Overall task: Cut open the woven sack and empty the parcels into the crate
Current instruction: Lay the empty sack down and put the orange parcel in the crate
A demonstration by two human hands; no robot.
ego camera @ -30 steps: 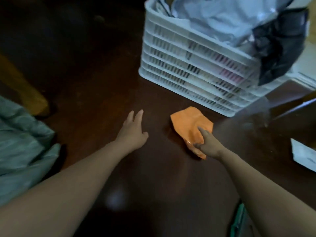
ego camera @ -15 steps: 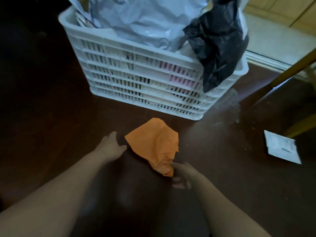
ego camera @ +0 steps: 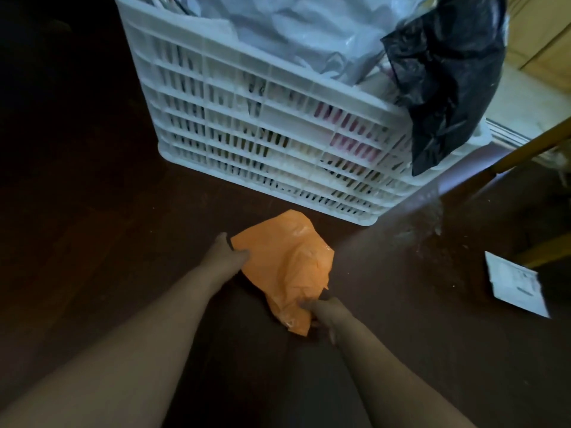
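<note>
White crate (ego camera: 247, 125): heaped with parcels, standing beyond hands on dark floor (ego camera: 92, 211). Orange parcel (ego camera: 287, 261): on floor just in front of crate, long axis diagonal, far-left to near-right. 2 hands at opposite ends: left hand (ego camera: 227, 253) gripping far-left corner, nearer crate; right hand (ego camera: 324, 310) pinching near end.

Both bare forearms reach forward and down, converging. Left hand (ego camera: 227, 254) palm down, fingers curled over the far left corner of the orange parcel (ego camera: 287, 261), thumb on top. Right hand (ego camera: 324, 312) pinches the parcel's near lower end, fingers closed on it, wrist bent slightly inward.
</note>
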